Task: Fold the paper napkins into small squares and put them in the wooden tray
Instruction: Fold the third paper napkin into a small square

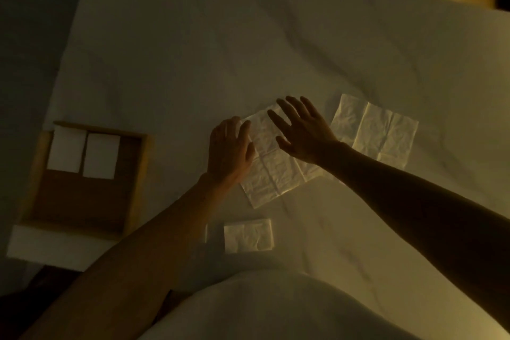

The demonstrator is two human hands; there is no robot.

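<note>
The napkin (271,174) lies flat, right of the wooden tray (138,174). The left hand (229,149) and right hand (302,130) are open over it, holding nothing — it looks thin and floppy, so pinch a corner softly.

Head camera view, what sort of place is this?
Probably a dim indoor room, perhaps a bedroom: the surface is a wrinkled white sheet, like a bed or cloth-covered table, under low warm light. A wooden tray and paper napkins lie on it.
</note>
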